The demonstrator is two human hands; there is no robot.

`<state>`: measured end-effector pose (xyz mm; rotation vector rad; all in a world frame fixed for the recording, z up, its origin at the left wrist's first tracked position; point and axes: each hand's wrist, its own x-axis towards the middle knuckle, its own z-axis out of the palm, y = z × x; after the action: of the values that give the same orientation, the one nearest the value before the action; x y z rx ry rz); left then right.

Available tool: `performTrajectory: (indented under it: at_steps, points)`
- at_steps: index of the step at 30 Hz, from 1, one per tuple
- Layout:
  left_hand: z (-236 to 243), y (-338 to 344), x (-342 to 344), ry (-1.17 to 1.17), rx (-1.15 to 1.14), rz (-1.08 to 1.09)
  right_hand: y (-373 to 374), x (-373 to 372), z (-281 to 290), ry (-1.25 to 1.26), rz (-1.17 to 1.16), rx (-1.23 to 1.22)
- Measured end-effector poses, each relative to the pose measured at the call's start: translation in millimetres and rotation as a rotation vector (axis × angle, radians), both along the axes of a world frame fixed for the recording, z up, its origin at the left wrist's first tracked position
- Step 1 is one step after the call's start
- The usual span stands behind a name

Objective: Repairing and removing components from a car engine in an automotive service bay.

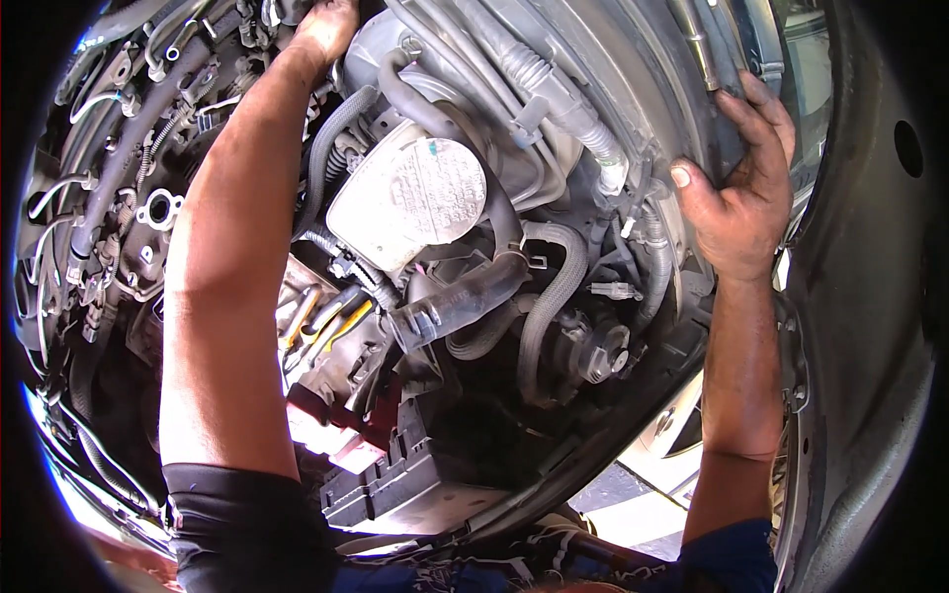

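My left hand (327, 32) reaches to the far end of the engine bay, beside the brake booster (374, 61). Its fingers are cut off at the top of the view, so what they touch does not show. On the right, my right hand (746, 193) leans on the dark ledge at the bay's side, thumb and fingers apart, nothing held in it. Just beyond its fingertips lies a shiny metal rod (698, 47), possibly a ratchet extension. Between my arms sits a pale reservoir with a round white cap (431, 190).
Yellow-and-black handled pliers (346, 314) lie below the reservoir. A loose black hose (463, 298) and a braided hose (556, 296) cross the middle. Exposed engine parts and wiring (109, 212) fill the left. A black plastic box (395, 486) sits nearest me, and a grey body panel (875, 395) borders the right.
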<state>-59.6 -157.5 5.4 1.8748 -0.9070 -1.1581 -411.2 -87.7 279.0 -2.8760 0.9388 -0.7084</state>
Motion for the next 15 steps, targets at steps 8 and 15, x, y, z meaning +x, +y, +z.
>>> performTrajectory:
  at_steps: [8, 15]
  points:
    - [-54.2, -40.7, 25.9, -0.444, -0.053, -0.415, -0.6, -1.4, 8.6, 0.069, 0.029, -0.042]
    - [-88.7, -68.1, 35.4, -0.921, -0.189, -0.904, -5.6, -4.9, 4.4, 0.034, 0.007, 0.019]
